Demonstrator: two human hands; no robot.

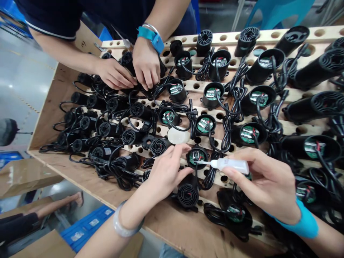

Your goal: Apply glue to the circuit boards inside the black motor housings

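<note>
A small translucent white squeeze bottle (233, 165) lies between the thumb and fingers of my right hand (266, 184). Its long thin nozzle points left, and the tip reaches over the open mouth of a round black housing (206, 153). Inside that housing sits a green circuit board (195, 156) with a red wire. My left hand (166, 171) grips the housing's left side, thumb below and fingers above. Just beyond those fingers is a round whitish disc (178, 135). Below the left hand, a black housing with a patterned grille (188, 193) lies close by.
Drilled wooden strips (193, 85) hold rows of black housings, many showing circuit boards, with bundled black cables (227, 134) between them. Across the wooden tray (44, 120), a co-worker's hands (146, 64) handle black parts. A blue crate (88, 225) stands below the tray's near edge.
</note>
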